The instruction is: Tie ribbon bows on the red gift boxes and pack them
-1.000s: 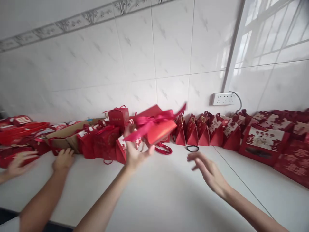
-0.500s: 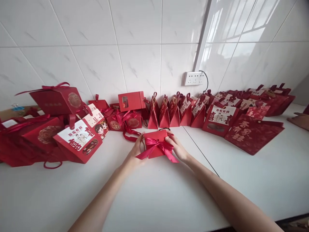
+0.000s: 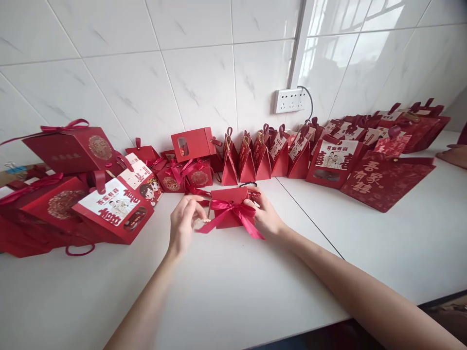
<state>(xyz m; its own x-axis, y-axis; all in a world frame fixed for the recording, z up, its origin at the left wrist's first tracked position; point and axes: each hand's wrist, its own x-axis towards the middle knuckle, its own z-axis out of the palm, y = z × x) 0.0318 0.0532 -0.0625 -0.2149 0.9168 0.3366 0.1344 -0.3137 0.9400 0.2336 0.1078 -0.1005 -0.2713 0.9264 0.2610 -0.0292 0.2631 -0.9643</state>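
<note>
A small red gift box (image 3: 222, 219) with a glossy pink ribbon bow (image 3: 233, 208) on its front rests on the white counter before me. My right hand (image 3: 268, 216) grips its right side, by a red twisted cord (image 3: 254, 194). At the box's left side, my left hand (image 3: 184, 221) has its fingers curled in at a thin brownish cord handle (image 3: 209, 208). The fingertips meet the cord, but the exact hold is partly hidden. A dark loop (image 3: 248, 184) shows behind the box's top edge.
Red gift boxes (image 3: 69, 204) are piled at left, some with ribbons. Upright triangular boxes (image 3: 248, 167) line the tiled wall, and more red bags (image 3: 386, 182) stand at right. A power strip (image 3: 291, 101) is on the wall. Another person's hand (image 3: 454, 155) shows at the right edge.
My left hand has come off the box's left side, shifting left, with its fingers now curled at the cord. My right hand keeps its grip. The view has tilted slightly.
</note>
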